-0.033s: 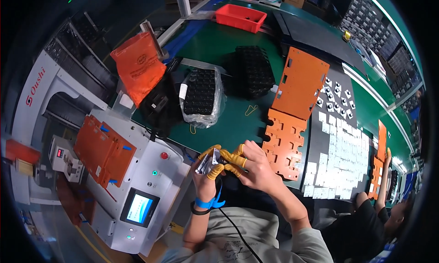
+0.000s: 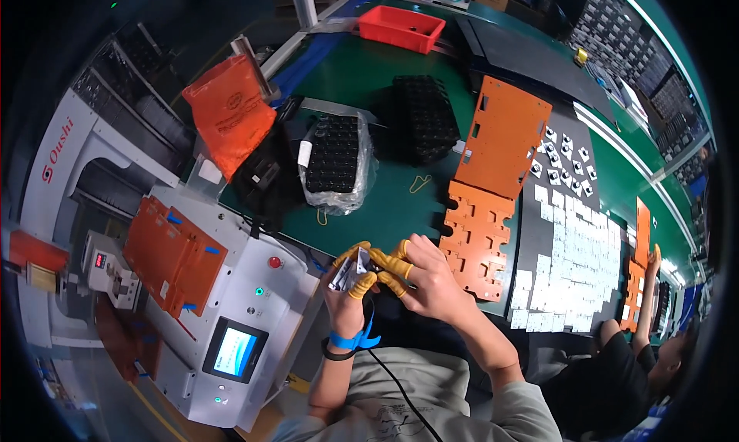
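Note:
Yellow finger covers are on the fingertips of both hands. My left hand [image 2: 348, 300], with a blue strap and a dark band at its wrist, is closed around several small white plates [image 2: 344, 276], held low in front of my body. My right hand [image 2: 427, 282] meets it from the right, its thumb and fingers pinched together at the plates' edge. A small dark part shows between the fingertips, too hidden to name. Both hands are in the air at the near edge of the green table [image 2: 389, 207].
Orange fixture plates [image 2: 481, 238] and rows of white square plates [image 2: 573, 265] lie to the right. Black trays [image 2: 335, 153], one set in clear plastic, and a red bin [image 2: 400, 30] stand farther back. A machine with a screen [image 2: 235, 350] is left. Another person [image 2: 604, 380] works at right.
The surroundings have shifted slightly leftward in the picture. Both hands keep the same grip on the plates.

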`<action>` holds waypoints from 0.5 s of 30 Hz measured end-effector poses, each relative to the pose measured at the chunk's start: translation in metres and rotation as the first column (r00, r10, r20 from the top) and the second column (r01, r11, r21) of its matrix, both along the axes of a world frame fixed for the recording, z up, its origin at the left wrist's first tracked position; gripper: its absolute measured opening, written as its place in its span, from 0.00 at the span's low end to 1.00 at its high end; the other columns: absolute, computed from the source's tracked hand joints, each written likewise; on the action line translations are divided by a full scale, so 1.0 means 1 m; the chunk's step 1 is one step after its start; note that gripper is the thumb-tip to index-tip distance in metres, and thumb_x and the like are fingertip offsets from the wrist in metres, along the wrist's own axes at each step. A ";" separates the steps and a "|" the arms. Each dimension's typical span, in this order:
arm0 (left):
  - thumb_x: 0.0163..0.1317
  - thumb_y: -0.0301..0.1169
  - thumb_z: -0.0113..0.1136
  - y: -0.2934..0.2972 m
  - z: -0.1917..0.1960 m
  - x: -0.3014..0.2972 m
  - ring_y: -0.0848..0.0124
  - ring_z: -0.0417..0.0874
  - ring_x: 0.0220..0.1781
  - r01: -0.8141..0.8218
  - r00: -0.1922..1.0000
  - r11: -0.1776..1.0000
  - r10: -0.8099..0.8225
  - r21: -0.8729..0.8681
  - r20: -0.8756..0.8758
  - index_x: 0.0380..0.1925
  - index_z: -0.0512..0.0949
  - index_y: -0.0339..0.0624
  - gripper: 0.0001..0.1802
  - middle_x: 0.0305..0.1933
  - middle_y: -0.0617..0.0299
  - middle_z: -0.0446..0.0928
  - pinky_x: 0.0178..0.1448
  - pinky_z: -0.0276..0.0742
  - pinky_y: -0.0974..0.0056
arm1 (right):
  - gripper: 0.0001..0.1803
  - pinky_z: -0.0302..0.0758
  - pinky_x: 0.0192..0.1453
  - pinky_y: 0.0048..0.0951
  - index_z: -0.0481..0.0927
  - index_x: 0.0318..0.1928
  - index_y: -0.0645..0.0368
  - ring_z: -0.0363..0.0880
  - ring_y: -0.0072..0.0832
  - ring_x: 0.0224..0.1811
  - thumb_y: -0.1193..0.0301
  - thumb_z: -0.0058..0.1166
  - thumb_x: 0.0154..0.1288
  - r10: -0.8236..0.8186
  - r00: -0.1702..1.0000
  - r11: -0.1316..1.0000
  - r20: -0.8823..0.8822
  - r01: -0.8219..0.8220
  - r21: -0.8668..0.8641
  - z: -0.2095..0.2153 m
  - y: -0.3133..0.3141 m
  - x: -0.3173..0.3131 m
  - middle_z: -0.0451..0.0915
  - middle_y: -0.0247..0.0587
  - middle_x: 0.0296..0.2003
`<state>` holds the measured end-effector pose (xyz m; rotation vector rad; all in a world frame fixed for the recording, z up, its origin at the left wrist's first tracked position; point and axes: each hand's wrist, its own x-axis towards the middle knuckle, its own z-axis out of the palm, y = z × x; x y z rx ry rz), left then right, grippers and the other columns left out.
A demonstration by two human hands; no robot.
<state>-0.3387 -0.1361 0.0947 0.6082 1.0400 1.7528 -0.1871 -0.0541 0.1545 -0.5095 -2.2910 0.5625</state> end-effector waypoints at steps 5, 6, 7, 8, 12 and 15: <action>0.58 0.25 0.72 0.034 -0.008 0.024 0.74 0.82 0.45 0.016 0.997 0.998 -0.021 -0.057 -0.077 0.54 0.78 0.32 0.24 0.48 0.61 0.82 0.50 0.80 0.69 | 0.24 0.68 0.44 0.39 0.82 0.48 0.67 0.70 0.41 0.39 0.71 0.67 0.49 -0.213 0.964 0.976 0.162 0.218 -0.011 -0.004 0.000 0.016 0.73 0.43 0.38; 0.58 0.26 0.72 0.037 -0.009 0.028 0.76 0.82 0.44 0.098 0.991 0.988 -0.108 -0.122 -0.074 0.53 0.79 0.33 0.23 0.47 0.62 0.83 0.46 0.80 0.71 | 0.22 0.68 0.43 0.38 0.83 0.46 0.66 0.70 0.39 0.37 0.72 0.68 0.48 -0.311 0.936 0.950 0.164 0.308 0.043 -0.020 0.001 0.022 0.73 0.41 0.36; 0.58 0.26 0.72 0.040 -0.010 0.034 0.76 0.82 0.44 0.126 0.989 0.984 -0.135 -0.123 -0.065 0.53 0.79 0.33 0.23 0.47 0.62 0.83 0.46 0.80 0.71 | 0.21 0.67 0.42 0.37 0.84 0.44 0.64 0.70 0.37 0.36 0.73 0.68 0.46 -0.401 0.902 0.916 0.161 0.390 0.099 -0.026 0.000 0.028 0.73 0.39 0.34; 0.58 0.27 0.72 0.043 -0.011 0.040 0.77 0.82 0.42 0.179 0.967 0.970 -0.205 -0.165 -0.153 0.52 0.80 0.33 0.21 0.47 0.63 0.83 0.43 0.80 0.73 | 0.20 0.66 0.39 0.35 0.85 0.42 0.63 0.70 0.34 0.34 0.75 0.69 0.44 -0.449 0.889 0.891 0.095 0.436 0.127 -0.026 0.000 0.037 0.72 0.35 0.31; 0.60 0.30 0.71 0.050 -0.020 0.059 0.82 0.81 0.37 0.297 0.894 0.936 -0.342 -0.188 -0.290 0.50 0.82 0.34 0.19 0.46 0.63 0.84 0.35 0.78 0.75 | 0.14 0.70 0.38 0.40 0.85 0.41 0.64 0.73 0.41 0.34 0.77 0.65 0.51 -0.683 0.728 0.729 0.066 0.685 -0.011 -0.044 -0.001 0.100 0.73 0.43 0.30; 0.62 0.30 0.70 0.054 -0.033 0.062 0.82 0.82 0.33 0.285 0.902 0.936 -0.334 -0.205 -0.273 0.51 0.82 0.35 0.18 0.43 0.63 0.85 0.31 0.77 0.76 | 0.10 0.68 0.27 0.32 0.82 0.37 0.70 0.75 0.32 0.21 0.72 0.59 0.67 -0.873 0.487 0.431 -0.014 0.759 -0.487 -0.081 0.023 0.165 0.78 0.47 0.23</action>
